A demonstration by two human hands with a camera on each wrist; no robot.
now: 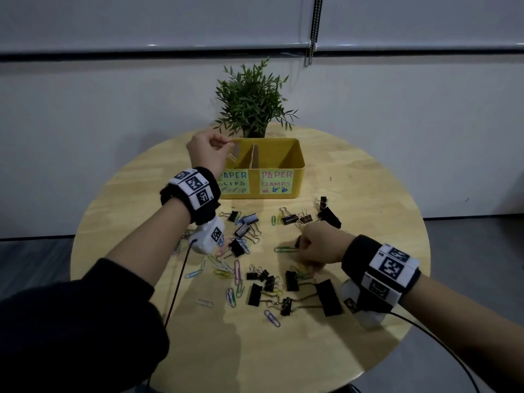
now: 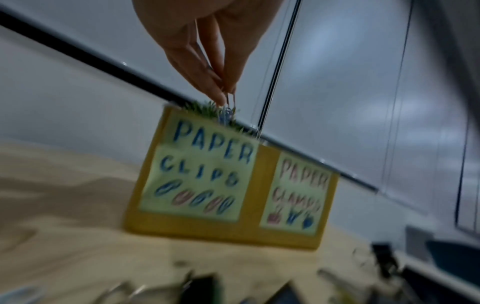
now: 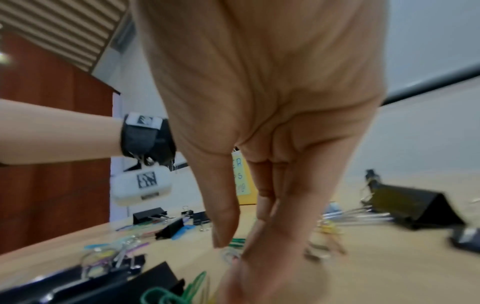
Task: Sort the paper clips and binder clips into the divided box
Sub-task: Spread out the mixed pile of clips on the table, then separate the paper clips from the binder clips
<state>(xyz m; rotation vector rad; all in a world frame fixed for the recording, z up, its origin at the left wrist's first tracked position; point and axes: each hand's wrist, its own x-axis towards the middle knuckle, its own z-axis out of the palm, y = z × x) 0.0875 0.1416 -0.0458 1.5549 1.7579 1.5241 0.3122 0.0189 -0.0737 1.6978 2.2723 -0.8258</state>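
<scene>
The yellow divided box (image 1: 297, 168) (image 2: 249, 230) stands at the back of the table, labelled PAPER CLIPS on the left and PAPER CLAMPS on the right. My left hand (image 1: 226, 143) (image 2: 228, 96) hovers over the left compartment and pinches paper clips (image 1: 232, 156) (image 2: 228, 115) that dangle from its fingertips. My right hand (image 1: 302, 248) (image 3: 239, 244) is low over the table, fingers pointing straight down and touching the wood beside a green paper clip (image 1: 283, 249); nothing shows between thumb and fingers. Black binder clips (image 1: 329, 297) (image 3: 415, 205) and coloured paper clips (image 1: 238, 272) lie scattered.
A potted green plant (image 1: 252, 103) stands right behind the box. The round wooden table (image 1: 382, 194) ends close to a grey wall. Thin black cables (image 1: 175, 287) run from both wrist cameras toward the front edge.
</scene>
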